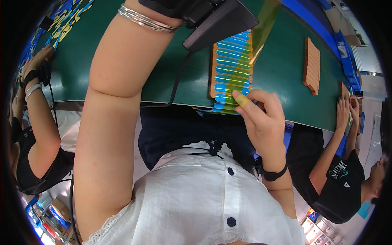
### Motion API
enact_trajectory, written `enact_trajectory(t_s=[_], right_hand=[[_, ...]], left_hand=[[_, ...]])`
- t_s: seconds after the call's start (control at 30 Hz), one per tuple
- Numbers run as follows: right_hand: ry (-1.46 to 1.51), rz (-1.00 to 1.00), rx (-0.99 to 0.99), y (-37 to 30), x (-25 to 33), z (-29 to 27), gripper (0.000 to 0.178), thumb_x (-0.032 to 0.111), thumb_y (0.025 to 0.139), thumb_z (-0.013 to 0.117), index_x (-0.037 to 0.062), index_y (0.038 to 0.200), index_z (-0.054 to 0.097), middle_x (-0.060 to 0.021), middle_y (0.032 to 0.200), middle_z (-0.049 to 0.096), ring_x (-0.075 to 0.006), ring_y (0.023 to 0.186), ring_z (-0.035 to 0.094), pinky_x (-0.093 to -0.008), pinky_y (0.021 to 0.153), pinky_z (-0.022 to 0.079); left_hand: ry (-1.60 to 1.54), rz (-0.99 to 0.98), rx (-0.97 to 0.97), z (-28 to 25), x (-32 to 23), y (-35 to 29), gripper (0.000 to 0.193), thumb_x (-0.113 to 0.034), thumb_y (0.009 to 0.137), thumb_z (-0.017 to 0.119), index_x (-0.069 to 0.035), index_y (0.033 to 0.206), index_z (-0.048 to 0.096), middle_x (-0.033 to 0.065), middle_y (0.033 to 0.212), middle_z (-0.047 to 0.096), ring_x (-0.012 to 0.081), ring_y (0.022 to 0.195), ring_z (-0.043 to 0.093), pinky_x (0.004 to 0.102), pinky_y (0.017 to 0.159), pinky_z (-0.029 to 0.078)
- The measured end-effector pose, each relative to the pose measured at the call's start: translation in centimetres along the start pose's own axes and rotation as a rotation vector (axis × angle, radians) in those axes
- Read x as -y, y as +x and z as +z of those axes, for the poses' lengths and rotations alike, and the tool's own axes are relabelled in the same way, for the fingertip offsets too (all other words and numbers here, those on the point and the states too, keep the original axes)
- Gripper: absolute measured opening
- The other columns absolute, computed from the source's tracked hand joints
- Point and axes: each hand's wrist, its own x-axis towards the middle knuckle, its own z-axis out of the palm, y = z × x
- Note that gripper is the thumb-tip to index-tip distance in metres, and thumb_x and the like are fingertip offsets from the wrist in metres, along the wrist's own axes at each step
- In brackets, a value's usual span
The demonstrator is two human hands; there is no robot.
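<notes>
A brown grooved block [213, 77] lies on the green table. Rows of shiny blue, round-ended strips [232, 70] cover it, the lowest ones reaching the table's near edge. Clear yellow film [263, 30] slants down from the top onto the strips and tints some of them green. My right hand [265, 116] is closed at the block's lower right corner, thumb and fingers pinching the film there. Something yellow wraps the thumb. My left arm [112, 106] reaches up past the block's left side. Its hand is outside the picture, beyond a black wrist device [220, 28].
Another brown ridged block [312, 65] lies to the right. Loose blue and yellow strips [69, 20] are scattered at the far left. Co-workers' hands rest at the table on both sides. A black cable [178, 77] runs down from my wrist device. Blue bins [347, 61] stand at the far right.
</notes>
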Motion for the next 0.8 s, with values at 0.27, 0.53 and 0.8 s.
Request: enact_trajectory(t_s=[0.27, 0.53, 0.8], right_hand=[[0.27, 0.255, 0.258, 4.7, -1.8, -1.2, 0.024, 0.024, 0.098, 0.06, 0.0044, 0.096, 0.073, -0.0091, 0.071, 0.062, -0.0214, 0.061, 0.062, -0.0342, 0.057, 0.048], [0.403, 0.448, 0.355, 7.7, -2.6, -0.9, 0.036, 0.03, 0.101, 0.056, 0.0007, 0.089, 0.073, -0.0048, 0.054, 0.057, -0.0124, 0.048, 0.057, -0.0277, 0.05, 0.044], [0.371, 0.481, 0.33, 10.7, -4.1, -0.1, 0.038, 0.032, 0.102, 0.054, -0.0004, 0.093, 0.072, -0.0009, 0.051, 0.05, -0.0077, 0.049, 0.049, -0.0254, 0.051, 0.04]], left_hand=[[0.146, -0.067, -0.354, 0.3, 0.9, 1.5, 0.06, -0.05, 0.102, 0.033, 0.001, 0.122, 0.059, 0.0157, 0.123, 0.061, 0.031, 0.105, 0.057, 0.055, 0.102, 0.037], [0.405, -0.121, -0.285, -0.5, 2.6, -1.9, 0.066, -0.046, 0.103, 0.021, 0.001, 0.136, 0.054, 0.0167, 0.139, 0.052, 0.0321, 0.13, 0.044, 0.058, 0.114, 0.023], [0.3, -0.323, -0.485, -0.4, 3.3, -0.8, 0.074, -0.057, 0.102, 0.017, -0.003, 0.131, 0.06, 0.0187, 0.145, 0.046, 0.0348, 0.138, 0.035, 0.0579, 0.116, 0.016]])
